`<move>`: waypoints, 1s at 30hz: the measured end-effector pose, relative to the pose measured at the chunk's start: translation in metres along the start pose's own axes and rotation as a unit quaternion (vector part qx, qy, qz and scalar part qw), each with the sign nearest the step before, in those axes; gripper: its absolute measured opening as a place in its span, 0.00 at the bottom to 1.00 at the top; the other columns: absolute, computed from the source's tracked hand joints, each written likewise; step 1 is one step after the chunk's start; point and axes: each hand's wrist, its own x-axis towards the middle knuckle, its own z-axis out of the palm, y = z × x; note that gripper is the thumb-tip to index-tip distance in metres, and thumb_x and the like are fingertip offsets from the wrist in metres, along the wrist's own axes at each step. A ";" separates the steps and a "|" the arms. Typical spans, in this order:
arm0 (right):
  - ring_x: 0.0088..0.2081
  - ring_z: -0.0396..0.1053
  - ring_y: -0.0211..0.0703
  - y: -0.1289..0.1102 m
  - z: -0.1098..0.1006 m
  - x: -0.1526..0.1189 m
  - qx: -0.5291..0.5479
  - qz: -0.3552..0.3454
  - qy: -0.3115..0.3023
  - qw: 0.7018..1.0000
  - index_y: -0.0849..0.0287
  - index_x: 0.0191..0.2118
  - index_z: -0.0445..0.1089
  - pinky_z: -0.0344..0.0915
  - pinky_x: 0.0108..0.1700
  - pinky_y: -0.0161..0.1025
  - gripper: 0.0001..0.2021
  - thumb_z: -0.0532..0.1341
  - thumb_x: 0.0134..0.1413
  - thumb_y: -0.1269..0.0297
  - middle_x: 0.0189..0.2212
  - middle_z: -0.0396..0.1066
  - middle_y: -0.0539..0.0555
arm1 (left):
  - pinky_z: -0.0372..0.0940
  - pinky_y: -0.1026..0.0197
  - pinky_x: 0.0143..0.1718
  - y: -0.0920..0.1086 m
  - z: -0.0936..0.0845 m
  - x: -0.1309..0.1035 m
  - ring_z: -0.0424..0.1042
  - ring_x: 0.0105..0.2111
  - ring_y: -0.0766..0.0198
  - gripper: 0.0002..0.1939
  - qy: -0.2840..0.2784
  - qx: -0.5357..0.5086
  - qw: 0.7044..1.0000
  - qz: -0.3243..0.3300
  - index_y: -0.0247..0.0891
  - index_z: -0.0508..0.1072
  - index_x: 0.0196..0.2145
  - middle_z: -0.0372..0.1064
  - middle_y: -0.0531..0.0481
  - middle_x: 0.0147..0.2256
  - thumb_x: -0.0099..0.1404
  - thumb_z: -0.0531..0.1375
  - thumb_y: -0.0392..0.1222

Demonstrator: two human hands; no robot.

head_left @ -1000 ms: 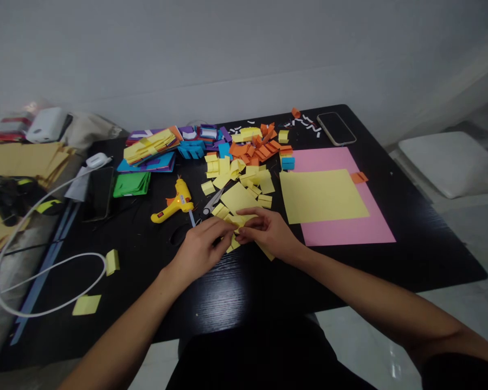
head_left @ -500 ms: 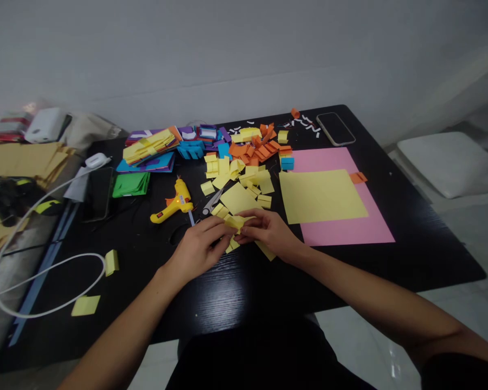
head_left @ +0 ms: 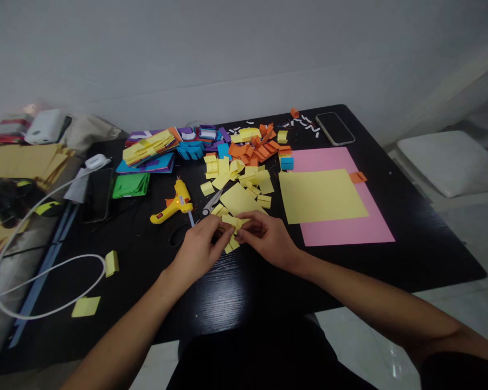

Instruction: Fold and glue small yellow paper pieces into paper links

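Both hands meet over the front middle of the black table. A small folded piece of yellow paper is pinched between them. My left hand is closed on its left side, thumb in front. My right hand grips the right side with thumb and fingertips. Just beyond lies a larger yellow sheet, with many small folded yellow pieces around it. Scissors rest left of that sheet, their handles partly hidden near my left hand. Left of them is a yellow glue gun.
A yellow sheet overlaps a pink sheet on the right. Orange folded pieces, stacked coloured paper and green paper lie farther back. A phone is back right; a white cable loops at left.
My fingers have shifted around the yellow piece, and its folded face now shows more. My left hand has turned slightly, with the thumb more upright. The other things stay in place.
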 end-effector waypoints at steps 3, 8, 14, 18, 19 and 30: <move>0.35 0.82 0.45 0.000 0.000 -0.001 -0.064 -0.038 0.010 0.997 0.57 0.49 0.74 0.78 0.44 0.43 0.14 0.67 0.56 0.65 0.32 0.81 0.53 | 0.68 0.65 0.34 0.001 0.001 0.000 0.72 0.31 0.66 0.05 -0.001 0.010 1.000 -0.007 0.37 0.69 0.35 0.71 0.52 0.32 0.72 0.61 0.35; 0.35 0.81 0.45 0.002 -0.001 0.001 -0.052 -0.037 0.000 0.998 0.57 0.50 0.74 0.78 0.44 0.44 0.15 0.67 0.57 0.63 0.32 0.81 0.52 | 0.67 0.64 0.36 0.003 -0.001 0.001 0.72 0.33 0.65 0.05 -0.013 -0.004 1.000 -0.014 0.37 0.71 0.36 0.69 0.51 0.33 0.73 0.59 0.36; 0.34 0.80 0.41 0.002 -0.002 0.005 0.039 -0.013 -0.013 0.999 0.56 0.53 0.72 0.79 0.43 0.43 0.18 0.66 0.58 0.63 0.34 0.77 0.51 | 0.67 0.65 0.34 0.001 -0.001 0.001 0.74 0.31 0.66 0.04 -0.002 -0.050 0.997 -0.055 0.38 0.74 0.40 0.75 0.51 0.34 0.73 0.59 0.39; 0.34 0.80 0.41 0.000 -0.002 0.007 0.081 -0.005 0.023 0.996 0.55 0.49 0.68 0.80 0.40 0.41 0.16 0.68 0.56 0.63 0.33 0.75 0.49 | 0.67 0.67 0.29 0.000 0.001 0.000 0.73 0.27 0.67 0.05 -0.004 -0.098 0.991 -0.095 0.38 0.75 0.41 0.75 0.53 0.31 0.71 0.62 0.42; 0.34 0.80 0.41 0.000 -0.002 0.007 0.090 -0.002 0.029 0.995 0.55 0.47 0.68 0.80 0.40 0.41 0.15 0.68 0.55 0.63 0.33 0.74 0.49 | 0.67 0.67 0.29 -0.001 0.001 -0.001 0.73 0.27 0.67 0.06 -0.007 -0.110 0.988 -0.104 0.38 0.75 0.40 0.75 0.53 0.30 0.70 0.63 0.43; 0.34 0.80 0.43 -0.002 -0.002 0.009 0.128 0.017 0.026 0.991 0.58 0.40 0.73 0.80 0.42 0.44 0.14 0.72 0.52 0.58 0.33 0.77 0.52 | 0.69 0.65 0.30 -0.002 0.001 -0.001 0.73 0.28 0.67 0.07 0.018 -0.079 0.996 -0.047 0.39 0.78 0.44 0.77 0.50 0.34 0.70 0.64 0.40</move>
